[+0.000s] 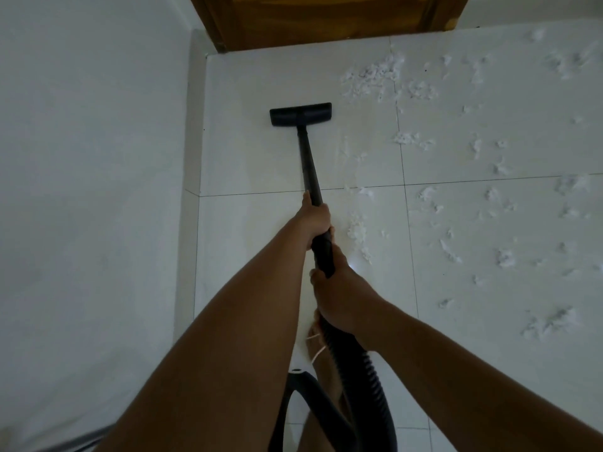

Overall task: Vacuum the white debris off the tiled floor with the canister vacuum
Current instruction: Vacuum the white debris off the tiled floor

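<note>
I have my left hand (315, 221) wrapped round the black wand (308, 161) and my right hand (341, 300) gripping the handle (324, 252) lower down, the floor head (301, 114) flat on the tiled floor (254, 158), left of the scattered white debris (372, 76).

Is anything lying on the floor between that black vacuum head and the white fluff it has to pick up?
Nothing visible. The vacuum head rests on bare tile near the wooden door, and the fluff lies scattered to its right, with only open floor between them.
</note>
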